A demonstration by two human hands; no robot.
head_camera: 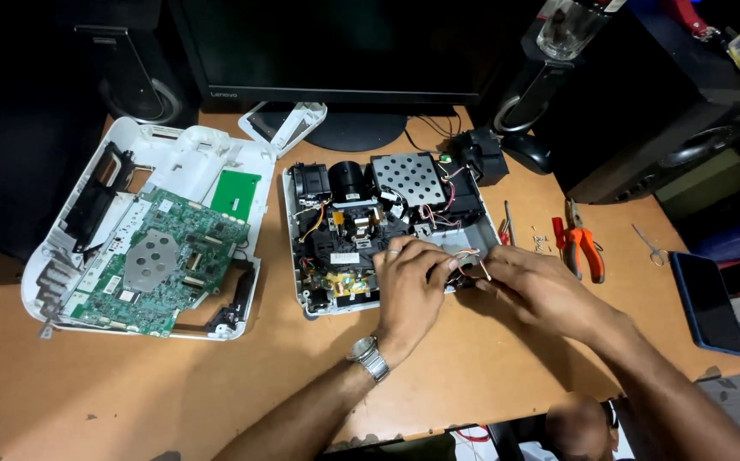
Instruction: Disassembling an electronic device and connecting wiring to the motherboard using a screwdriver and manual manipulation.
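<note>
- The left hand (407,286) rests on the open projector (387,235), its fingers (438,266) curled and pinching a bundle of wires (466,256) at the case's front right corner.
- The right hand (541,290) meets it from the right; its fingers (491,275) pinch the same wires, just beside the left fingertips.
- The projector sits mid-surface, in front of the monitor (344,51), its fan and lens barrel exposed.
- To its left lies the white cover (174,154), holding a green circuit board (157,260).
- Orange-handled pliers (583,243) and small screws (542,244) lie to the right, on the wooden surface (174,384).
- A dark phone (709,303) lies near the right edge.
</note>
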